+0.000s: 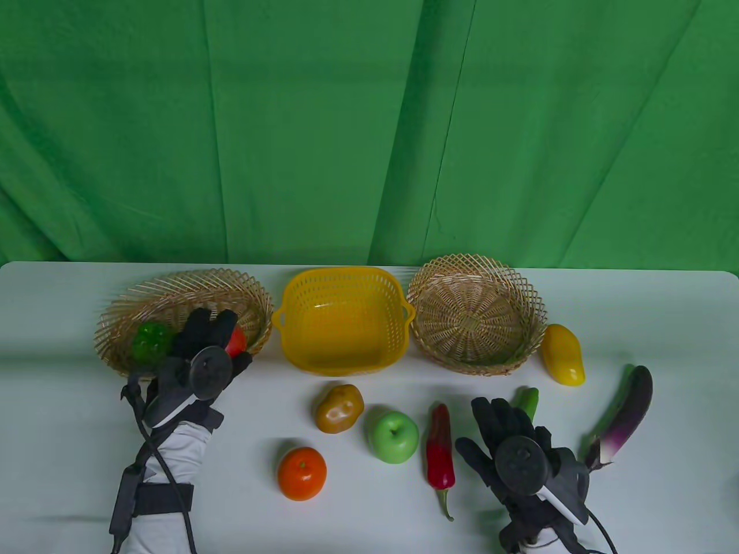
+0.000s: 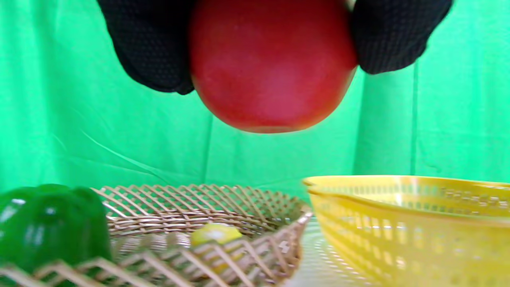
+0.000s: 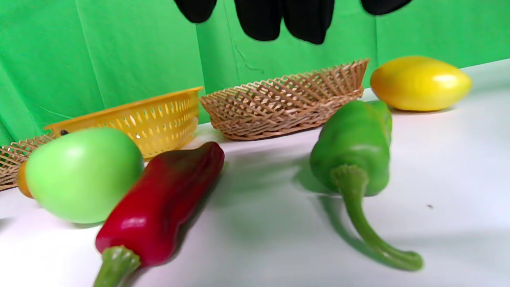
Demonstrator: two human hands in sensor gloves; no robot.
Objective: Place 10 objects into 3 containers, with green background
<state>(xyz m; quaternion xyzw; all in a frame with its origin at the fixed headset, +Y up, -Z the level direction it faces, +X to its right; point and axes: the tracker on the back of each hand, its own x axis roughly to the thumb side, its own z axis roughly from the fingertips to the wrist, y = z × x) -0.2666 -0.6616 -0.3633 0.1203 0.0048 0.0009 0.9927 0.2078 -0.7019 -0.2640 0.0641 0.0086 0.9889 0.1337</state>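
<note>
We've got the left hand [image 1: 205,352] holding a red tomato [image 2: 273,63] right above the left wicker basket [image 1: 173,291], fingers wrapped round it, so we're mid-drop. Next it probably just needs lowering a bit and letting go so it doesn't roll out over the low rim.

That basket already has a green bell pepper [image 1: 151,340] in it, plus something small and yellow we can't really make out. The yellow plastic basket [image 1: 343,283] and the right wicker basket [image 1: 476,277] look bare.

Right hand [image 1: 511,447] hovers spread and gripping nothing over the green chili [image 3: 352,143], beside the red chili [image 1: 440,447]. Everything else sits on the table [image 1: 58,404].
</note>
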